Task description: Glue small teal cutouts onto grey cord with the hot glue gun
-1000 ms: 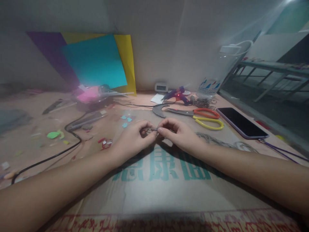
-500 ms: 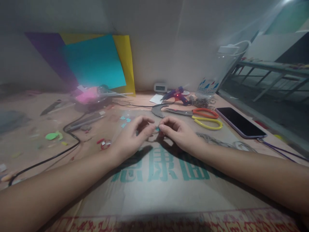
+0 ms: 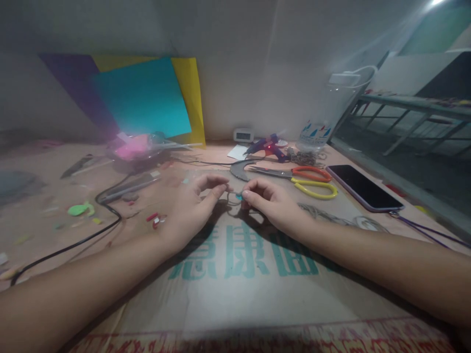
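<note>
Over the cardboard, my right hand pinches a small teal piece between thumb and forefinger. A thin greyish cord loop runs from that piece toward my left hand. My left thumb and forefinger are pressed together at the loop's near end, and the cord seems to be caught between them. How the teal piece and the cord are joined is too small to make out. Behind the hands lie scissors with one orange and one yellow handle.
A glue gun with a red light lies at the back beside a small digital clock. At right are a phone and grey cords. A black cable crosses the left. Coloured sheets lean on the wall.
My left hand has drawn slightly left, away from the right hand, showing more of the cord loop. It now covers the small light-blue pieces. My right hand keeps its pinch.
</note>
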`<state>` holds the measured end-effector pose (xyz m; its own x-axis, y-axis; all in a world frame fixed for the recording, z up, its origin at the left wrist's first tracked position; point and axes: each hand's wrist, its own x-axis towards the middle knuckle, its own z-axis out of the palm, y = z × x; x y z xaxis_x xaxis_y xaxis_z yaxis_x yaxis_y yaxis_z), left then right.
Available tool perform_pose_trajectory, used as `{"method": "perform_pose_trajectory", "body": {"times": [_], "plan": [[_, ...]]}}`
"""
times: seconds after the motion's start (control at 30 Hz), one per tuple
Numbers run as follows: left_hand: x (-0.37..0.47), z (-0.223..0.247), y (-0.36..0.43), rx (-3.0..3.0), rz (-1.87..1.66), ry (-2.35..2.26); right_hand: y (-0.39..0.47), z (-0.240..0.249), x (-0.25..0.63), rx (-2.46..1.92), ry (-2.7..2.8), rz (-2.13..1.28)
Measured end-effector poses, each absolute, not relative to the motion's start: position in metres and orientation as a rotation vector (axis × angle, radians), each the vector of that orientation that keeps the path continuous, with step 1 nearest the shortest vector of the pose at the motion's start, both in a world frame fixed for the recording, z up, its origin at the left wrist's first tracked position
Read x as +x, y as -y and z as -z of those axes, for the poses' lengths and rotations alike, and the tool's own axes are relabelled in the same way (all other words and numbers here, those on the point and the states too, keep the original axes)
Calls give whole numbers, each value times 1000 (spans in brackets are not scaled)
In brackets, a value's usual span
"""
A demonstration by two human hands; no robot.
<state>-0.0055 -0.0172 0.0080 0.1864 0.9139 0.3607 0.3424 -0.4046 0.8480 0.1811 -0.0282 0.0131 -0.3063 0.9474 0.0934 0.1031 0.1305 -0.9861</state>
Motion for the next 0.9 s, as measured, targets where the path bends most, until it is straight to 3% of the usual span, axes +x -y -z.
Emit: {"method": "perform_pose_trajectory", "body": {"times": [0.3,0.9], "plan": [[-3,-7,19,2213,-980,-1200,28,-13,180,-1017,1609,-1259],[-2,-9,17,2024,-943,-1201,27,-12,183,-901,1577,-1290]]}}
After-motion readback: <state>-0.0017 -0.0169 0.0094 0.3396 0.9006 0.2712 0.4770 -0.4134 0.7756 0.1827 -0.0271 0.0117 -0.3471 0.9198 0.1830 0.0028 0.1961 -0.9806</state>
